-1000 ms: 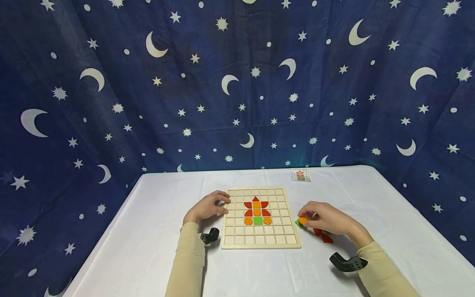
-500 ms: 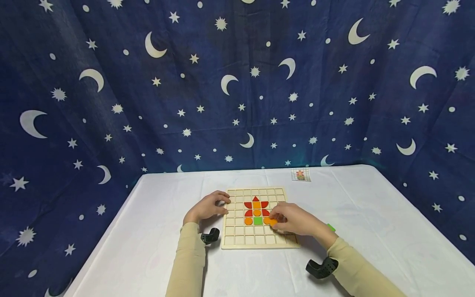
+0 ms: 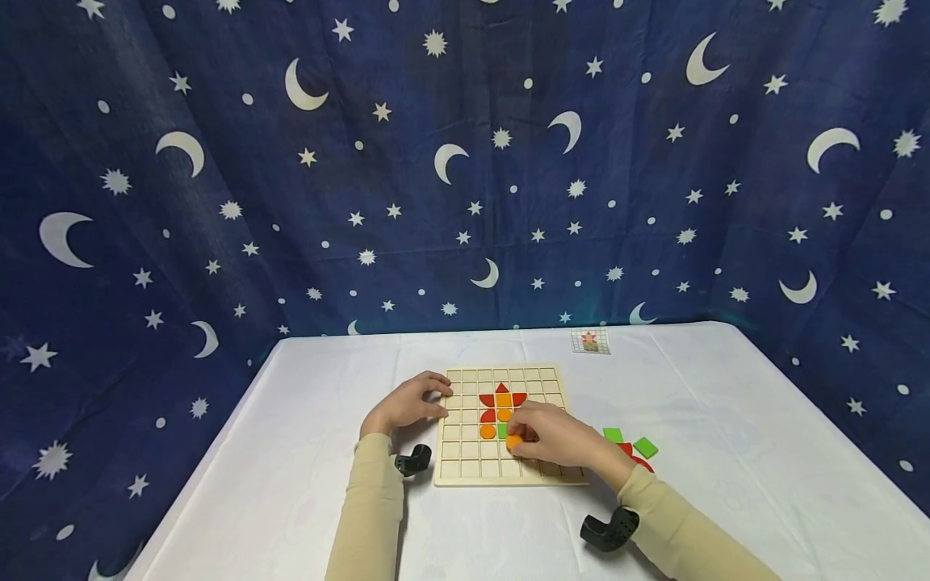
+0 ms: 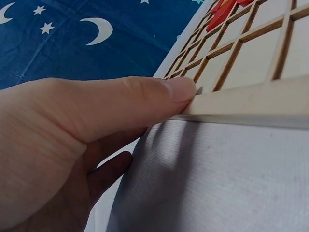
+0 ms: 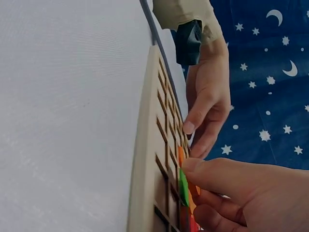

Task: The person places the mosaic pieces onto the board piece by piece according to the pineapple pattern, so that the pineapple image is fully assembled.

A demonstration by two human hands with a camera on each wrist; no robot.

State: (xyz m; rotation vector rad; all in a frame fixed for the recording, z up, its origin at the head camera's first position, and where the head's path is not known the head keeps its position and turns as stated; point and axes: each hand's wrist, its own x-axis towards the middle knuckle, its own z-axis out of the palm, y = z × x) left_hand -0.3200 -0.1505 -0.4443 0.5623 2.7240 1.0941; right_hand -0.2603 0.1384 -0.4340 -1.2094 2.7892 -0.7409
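A wooden grid board [image 3: 472, 470] lies on the white table with red, orange and green flat pieces set in its squares. My left hand [image 3: 407, 406] rests at the board's left edge, thumb and fingertips touching the frame; in the left wrist view the thumb [image 4: 140, 94] lies on the rim. My right hand [image 3: 555, 436] pinches an orange disc [image 3: 514, 441] between thumb and fingers, just over the board. Beside it show a green square [image 3: 502, 431], another orange disc [image 3: 488, 432] and a red petal-shaped piece [image 3: 488, 416]. The right hand hides some placed pieces.
Loose green squares [image 3: 645, 448] and red pieces [image 3: 643, 463] lie right of the board, near the right forearm. A small pattern card [image 3: 590, 340] sits at the back of the table. A blue curtain [image 3: 407, 202] with moons and stars hangs behind.
My right hand has carried the orange disc from the loose pieces at the right leftward over the board, then slightly nearer the front. The left hand stays at the board's edge.
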